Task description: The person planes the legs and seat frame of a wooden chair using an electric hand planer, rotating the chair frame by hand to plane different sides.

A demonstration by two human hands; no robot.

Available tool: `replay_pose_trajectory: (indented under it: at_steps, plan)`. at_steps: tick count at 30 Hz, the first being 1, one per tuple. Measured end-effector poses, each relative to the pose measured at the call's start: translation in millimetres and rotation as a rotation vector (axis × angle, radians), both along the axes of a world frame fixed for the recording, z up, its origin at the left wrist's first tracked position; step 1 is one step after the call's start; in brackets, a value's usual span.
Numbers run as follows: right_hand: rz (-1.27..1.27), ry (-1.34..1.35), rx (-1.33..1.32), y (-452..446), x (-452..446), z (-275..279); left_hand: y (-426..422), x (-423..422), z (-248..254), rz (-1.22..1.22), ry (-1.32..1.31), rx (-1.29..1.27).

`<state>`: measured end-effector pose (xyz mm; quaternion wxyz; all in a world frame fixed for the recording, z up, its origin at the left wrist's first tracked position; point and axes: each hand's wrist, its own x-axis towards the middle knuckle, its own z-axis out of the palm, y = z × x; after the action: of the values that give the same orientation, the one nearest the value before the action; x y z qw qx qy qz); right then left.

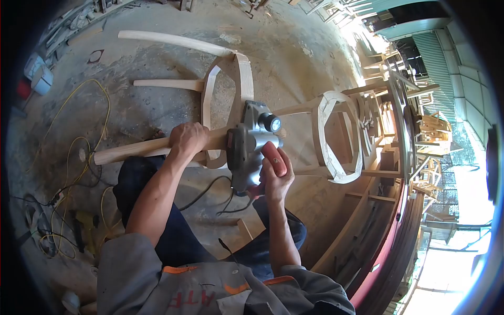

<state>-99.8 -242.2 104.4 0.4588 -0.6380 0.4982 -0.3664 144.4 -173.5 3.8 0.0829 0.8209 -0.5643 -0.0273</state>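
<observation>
My left hand [189,139] is closed around a pale wooden leg [123,151] of a chair frame, gripping it from above. In my right hand [277,176] is the red handle [274,159] of a grey corded power tool [251,149], which has a black-and-silver knob [271,123]. The tool looks like a planer or belt sander; its underside is hidden. It sits at the end of the leg, against the curved part of the chair frame [242,79]. More legs [168,83] of this frame stretch out to the left.
Another wooden frame with an octagonal ring [321,134] stands to the right. Yellow cable [68,173] loops over the concrete floor at left, near a greenish power tool [86,228]. Long timber [362,231] and stacked chair parts [433,128] line the right side.
</observation>
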Motion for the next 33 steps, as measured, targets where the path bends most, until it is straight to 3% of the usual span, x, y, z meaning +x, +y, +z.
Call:
replay_pose_trajectory:
  at_steps: [1, 5, 11, 13, 16, 22, 25, 33]
  plan:
    - [-0.015, -0.019, 0.007, 2.4, 0.0, -3.7, 4.5, -0.1, 3.6, -0.064, -0.114, -0.033]
    - [0.022, 0.042, -0.026, -13.6, 5.3, 0.4, 4.2, 0.3, 12.1, 0.038, 0.089, -0.003]
    - [0.098, 0.169, -0.194, -41.4, 14.6, 1.2, 5.5, 3.8, -4.5, 0.018, 0.089, 0.025]
    - [0.042, 0.156, 0.043, -32.9, 30.7, 28.8, 5.3, 3.9, -4.1, 0.018, 0.061, -0.001]
    - [0.039, 0.103, 0.013, -38.2, 42.6, 31.0, 4.2, 5.8, 1.3, 0.001, 0.104, 0.06]
    - [0.136, 0.154, -0.004, -69.4, 69.3, 57.6, 8.1, 2.0, 7.0, -0.063, -0.08, -0.024]
    - [0.196, 0.195, -0.025, -92.5, 85.7, 64.5, 2.8, 4.7, -2.1, 0.005, 0.047, 0.068]
    - [0.334, 0.229, -0.037, -135.6, 134.1, 85.7, 8.5, 0.9, 4.6, -0.096, -0.123, 0.076]
